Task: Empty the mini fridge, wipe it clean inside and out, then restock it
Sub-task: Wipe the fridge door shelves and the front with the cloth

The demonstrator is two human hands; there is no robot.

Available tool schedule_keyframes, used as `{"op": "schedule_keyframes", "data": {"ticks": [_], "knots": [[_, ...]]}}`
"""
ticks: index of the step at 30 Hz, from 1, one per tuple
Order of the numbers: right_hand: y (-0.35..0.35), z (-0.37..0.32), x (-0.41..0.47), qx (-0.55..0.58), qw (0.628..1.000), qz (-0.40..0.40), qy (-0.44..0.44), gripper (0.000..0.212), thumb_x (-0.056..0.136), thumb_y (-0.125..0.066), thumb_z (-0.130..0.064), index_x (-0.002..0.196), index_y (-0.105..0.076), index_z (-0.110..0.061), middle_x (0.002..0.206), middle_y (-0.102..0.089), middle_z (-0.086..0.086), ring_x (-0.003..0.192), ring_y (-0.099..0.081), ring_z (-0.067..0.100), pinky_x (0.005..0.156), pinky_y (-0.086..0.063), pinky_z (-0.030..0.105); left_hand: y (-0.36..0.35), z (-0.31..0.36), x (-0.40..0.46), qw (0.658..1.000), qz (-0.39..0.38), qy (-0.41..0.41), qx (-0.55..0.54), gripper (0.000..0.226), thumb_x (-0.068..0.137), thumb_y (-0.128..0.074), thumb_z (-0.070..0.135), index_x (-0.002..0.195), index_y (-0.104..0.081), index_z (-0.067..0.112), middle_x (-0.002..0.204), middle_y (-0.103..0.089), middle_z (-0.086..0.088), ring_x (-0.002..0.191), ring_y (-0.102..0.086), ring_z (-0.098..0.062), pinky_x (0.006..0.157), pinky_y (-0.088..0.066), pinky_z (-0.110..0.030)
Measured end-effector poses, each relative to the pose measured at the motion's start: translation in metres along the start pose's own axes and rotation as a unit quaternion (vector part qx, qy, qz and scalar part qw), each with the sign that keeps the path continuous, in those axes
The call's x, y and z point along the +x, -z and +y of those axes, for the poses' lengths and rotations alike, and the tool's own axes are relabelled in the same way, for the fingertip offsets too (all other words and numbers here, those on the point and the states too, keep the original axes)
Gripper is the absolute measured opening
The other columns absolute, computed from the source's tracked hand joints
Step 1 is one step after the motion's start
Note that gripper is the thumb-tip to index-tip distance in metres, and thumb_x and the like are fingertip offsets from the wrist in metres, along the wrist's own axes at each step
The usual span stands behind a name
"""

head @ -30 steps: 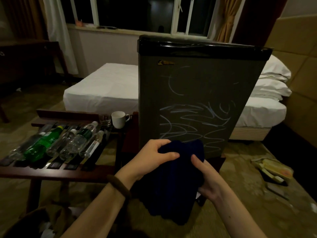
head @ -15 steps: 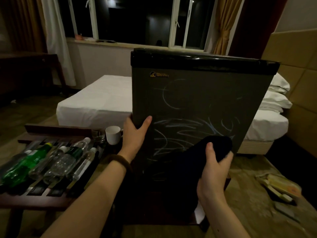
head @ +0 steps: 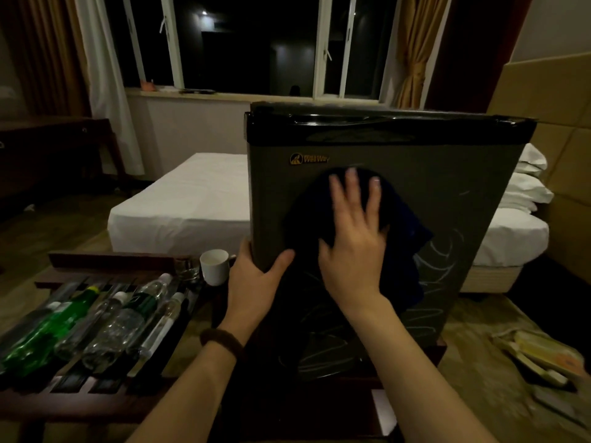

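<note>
The grey mini fridge [head: 447,174] stands in front of me with its door closed and pale chalk-like scribbles over the lower right of the door. My right hand [head: 355,238] presses a dark blue cloth [head: 406,225] flat against the upper middle of the door, fingers spread. My left hand [head: 256,282] grips the door's left edge, thumb on the front face. Several bottles [head: 105,324], clear and green, lie side by side on the slatted wooden rack [head: 105,401] at my left.
A white cup [head: 215,266] and a small glass [head: 188,272] stand at the rack's far end beside the fridge. A white bed [head: 182,203] with pillows lies behind the fridge. Flat packets [head: 540,353] lie on the floor at right. Windows and curtains fill the back wall.
My right hand rose with the cloth from the door's lower part to its upper middle and flattened on it. My left hand left the cloth and took the door's left edge.
</note>
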State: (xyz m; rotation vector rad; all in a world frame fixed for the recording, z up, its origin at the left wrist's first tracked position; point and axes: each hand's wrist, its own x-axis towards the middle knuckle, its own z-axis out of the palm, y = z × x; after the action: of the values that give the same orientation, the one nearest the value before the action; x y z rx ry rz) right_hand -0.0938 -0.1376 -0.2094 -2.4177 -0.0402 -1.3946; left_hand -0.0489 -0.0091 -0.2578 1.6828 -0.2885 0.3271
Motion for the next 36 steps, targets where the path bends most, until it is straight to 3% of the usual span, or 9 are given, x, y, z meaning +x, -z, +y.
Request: {"op": "schedule_keyframes", "data": {"ticks": [4,9,13,17,21,25,30,32,36], "knots": [[0.015,-0.004,0.022,0.114,0.969,0.062,-0.211,0.073,0.088,-0.055,-0.004,0.147,-0.016,-0.024,0.156,-0.007,-0.005,0.143,0.008,0.022,0.107,-0.003,0.068,0.000,0.003,-0.008,1.000,0.000,0.025,0.003,0.048,0.074,-0.069,0.042,0.112,-0.041,0.032,0.101,-0.053,0.014,0.093,-0.053,-0.006,0.079,-0.043,-0.023],[-0.006,-0.035,-0.018,0.052,0.996,0.020,0.065,0.071,0.077,-0.046,-0.004,0.144,-0.025,-0.015,0.150,-0.022,0.004,0.141,-0.005,0.033,0.101,-0.007,0.061,0.005,0.008,-0.015,1.000,-0.024,0.015,0.006,0.043,0.075,-0.070,0.044,0.108,-0.043,0.042,0.105,-0.056,0.017,0.099,-0.055,-0.004,0.087,-0.043,-0.028],[0.006,-0.008,-0.015,0.059,0.989,0.001,0.132,0.069,0.078,-0.045,0.002,0.142,-0.030,-0.018,0.150,-0.027,0.003,0.141,-0.014,0.030,0.102,-0.023,0.029,0.006,0.010,-0.019,0.999,-0.023,0.020,0.027,0.039,0.078,-0.067,0.037,0.108,-0.042,0.039,0.105,-0.057,0.014,0.096,-0.055,-0.006,0.082,-0.041,-0.028],[0.028,0.022,0.007,0.110,0.990,0.041,-0.080,0.084,0.077,-0.059,0.014,0.142,-0.025,-0.027,0.156,-0.004,0.006,0.139,-0.001,0.012,0.110,-0.005,0.008,0.006,0.013,-0.015,0.998,-0.030,0.050,0.021,0.048,0.077,-0.068,0.039,0.115,-0.040,0.030,0.107,-0.053,0.010,0.098,-0.054,-0.012,0.082,-0.042,-0.027],[0.025,0.027,0.018,0.093,0.990,0.042,-0.102,0.075,0.077,-0.059,0.014,0.141,-0.037,-0.018,0.147,-0.020,0.016,0.140,-0.018,0.026,0.113,-0.027,0.048,0.005,0.012,0.000,0.995,-0.020,0.068,0.070,0.052,0.080,-0.064,0.042,0.122,-0.046,0.018,0.113,-0.043,0.001,0.106,-0.049,-0.019,0.097,-0.042,-0.035],[0.010,0.027,0.021,0.117,0.991,0.040,-0.052,0.069,0.076,-0.056,0.018,0.137,-0.044,-0.013,0.134,-0.040,0.014,0.130,-0.037,0.027,0.107,-0.037,0.044,0.003,0.016,0.022,0.986,0.005,0.054,0.158,0.047,0.086,-0.056,0.044,0.119,-0.052,0.010,0.106,-0.035,-0.003,0.094,-0.037,-0.014,0.095,-0.033,-0.029],[-0.023,0.005,0.038,0.174,0.973,0.135,-0.069,0.071,0.072,-0.057,0.017,0.131,-0.045,-0.020,0.129,-0.045,0.012,0.130,-0.038,0.026,0.107,-0.037,0.046,0.002,0.005,0.042,0.987,0.033,0.024,0.153,0.048,0.080,-0.064,0.043,0.116,-0.050,0.015,0.114,-0.054,-0.005,0.103,-0.054,-0.020,0.087,-0.046,-0.034],[-0.037,-0.001,0.041,0.150,0.985,0.077,0.026,0.073,0.070,-0.065,0.012,0.130,-0.039,-0.018,0.136,-0.037,0.009,0.138,-0.022,0.026,0.112,-0.027,0.043,0.006,0.000,0.050,0.989,0.018,0.027,0.146,0.045,0.078,-0.067,0.042,0.113,-0.050,0.020,0.112,-0.058,-0.004,0.099,-0.057,-0.020,0.084,-0.051,-0.039],[-0.025,0.034,0.038,-0.004,0.989,-0.052,0.139,0.094,0.063,-0.081,-0.015,0.141,-0.028,-0.020,0.150,-0.030,0.001,0.142,-0.009,0.023,0.090,-0.048,0.044,0.009,-0.001,0.057,0.993,-0.016,0.042,0.108,0.046,0.077,-0.069,0.037,0.113,-0.047,0.019,0.114,-0.056,-0.004,0.100,-0.056,-0.021,0.085,-0.051,-0.041]]}}
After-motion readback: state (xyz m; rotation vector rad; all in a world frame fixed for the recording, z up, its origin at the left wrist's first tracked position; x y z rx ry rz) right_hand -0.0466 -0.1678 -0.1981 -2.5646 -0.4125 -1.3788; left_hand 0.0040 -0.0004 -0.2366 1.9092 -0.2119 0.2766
